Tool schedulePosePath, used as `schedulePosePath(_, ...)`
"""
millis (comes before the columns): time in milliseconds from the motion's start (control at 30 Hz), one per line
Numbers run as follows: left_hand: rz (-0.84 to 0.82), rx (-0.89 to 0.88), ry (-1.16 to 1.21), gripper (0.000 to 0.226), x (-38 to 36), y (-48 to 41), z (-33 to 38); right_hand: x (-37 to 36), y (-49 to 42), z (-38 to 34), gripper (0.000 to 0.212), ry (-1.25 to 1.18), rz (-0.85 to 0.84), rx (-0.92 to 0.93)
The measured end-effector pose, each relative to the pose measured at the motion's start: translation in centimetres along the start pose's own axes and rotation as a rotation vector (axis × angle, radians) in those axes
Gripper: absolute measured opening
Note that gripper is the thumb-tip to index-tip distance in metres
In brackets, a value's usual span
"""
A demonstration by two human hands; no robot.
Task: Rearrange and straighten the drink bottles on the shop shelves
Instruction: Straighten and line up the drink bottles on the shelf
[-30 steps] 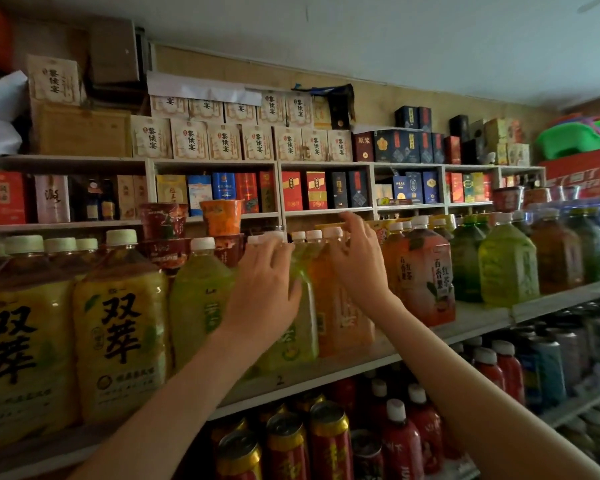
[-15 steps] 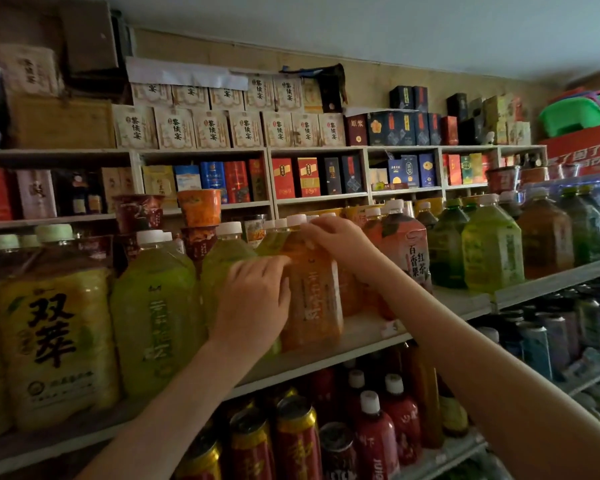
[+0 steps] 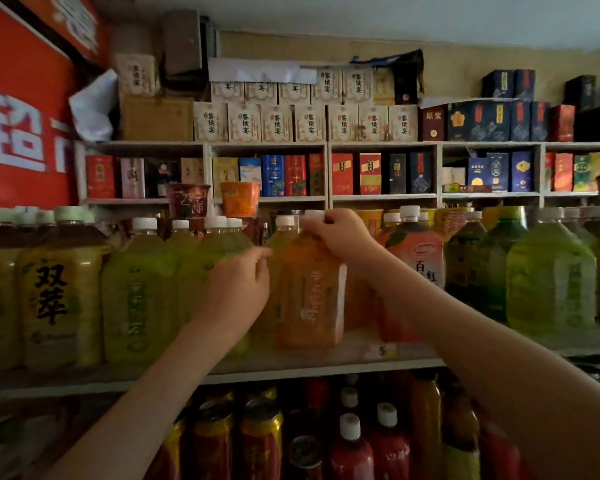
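Step in hand: squaring 1 orange bottle on the middle shelf. The right hand has its fingers clenched round the cap. The left hand lies against the bottle's left side; grasp cannot be told. Next: turn label forward, align with row.

Middle shelf carries a row of upright bottles across its full width. The centre bottle stands near the front edge. Right hand grips its cap from above. Left hand is just left of it, in front of the neighbouring bottle; contact cannot be confirmed. A further bottle stands just right of the centre bottle. Two cups stand behind the row. Below the shelf: cans to the left, small bottles to the right. Above and behind: boxes in compartments, cartons stacked on top. A sign hangs at far left.
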State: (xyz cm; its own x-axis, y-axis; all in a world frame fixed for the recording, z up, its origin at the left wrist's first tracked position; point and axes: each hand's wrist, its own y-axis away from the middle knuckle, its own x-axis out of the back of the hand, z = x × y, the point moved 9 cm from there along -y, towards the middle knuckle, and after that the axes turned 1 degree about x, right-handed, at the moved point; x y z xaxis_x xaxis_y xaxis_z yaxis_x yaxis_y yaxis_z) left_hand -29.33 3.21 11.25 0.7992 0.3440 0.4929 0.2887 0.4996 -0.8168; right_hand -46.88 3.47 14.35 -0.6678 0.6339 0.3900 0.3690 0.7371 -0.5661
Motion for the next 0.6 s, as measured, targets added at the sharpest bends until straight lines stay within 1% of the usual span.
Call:
schedulePosePath(100, -0.043, 0.004, 0.028, 0.029, -0.5, -0.4, 0.7, 1.1, -0.4, 0.6, 0.026, 0.039, -0.010, -0.003)
schedulePosePath(200, -0.125, 0.037, 0.085, 0.029, -1.8, -0.7, 0.9, 2.4, -0.9, 1.5, 0.031, 0.044, 0.021, -0.033)
schedulePosePath(333, -0.279, 0.127, 0.200, 0.030, -4.5, -1.4, 0.8, 3.5, -1.4, 2.5, 0.024, 0.073, 0.076, -0.086)
schedulePosePath(367, -0.332, 0.154, 0.239, 0.029, -5.5, -1.4, 1.0, 3.9, -1.5, 2.7, 0.023, 0.096, 0.082, -0.099)
schedulePosePath(467, -0.451, 0.197, 0.329, 0.013, -7.6, -1.1, 2.1, 4.3, -1.8, 2.3, 0.022, 0.151, 0.057, -0.099)
schedulePosePath(533, -0.488, 0.194, 0.366, 0.017, -8.7, -1.0, 2.5, 4.3, -1.7, 2.1, 0.021, 0.150, 0.048, -0.102)
schedulePosePath(600, -0.474, 0.197, 0.394, 0.017, -9.1, -1.1, 2.4, 4.3, -1.6, 1.9, 0.017, 0.144, 0.045, -0.100)
